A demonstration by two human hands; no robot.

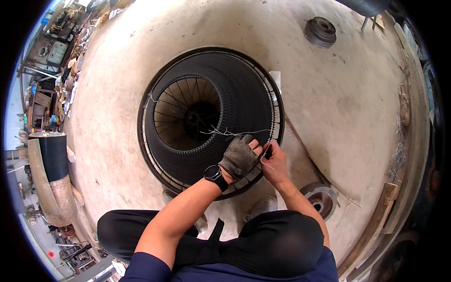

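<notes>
In front of my knees lies a large black mesh drum, with a spoked hub inside and a wide rim around its base. My left hand, in a grey fingerless glove, rests on its lower right side. The fingers curl toward the rim; what they grip, if anything, is hidden. Close beside it my bare right hand pinches a thin pale wire at the rim's edge. Several loose silvery wires lie across the mesh above my left hand. A short twist of wire sticks out at the drum's left.
A dark stepped pulley sits on the floor at far right. A metal ring-shaped part lies by my right forearm, near a long thin strip. Wooden beams line the right side. At left stands a black roll amid clutter.
</notes>
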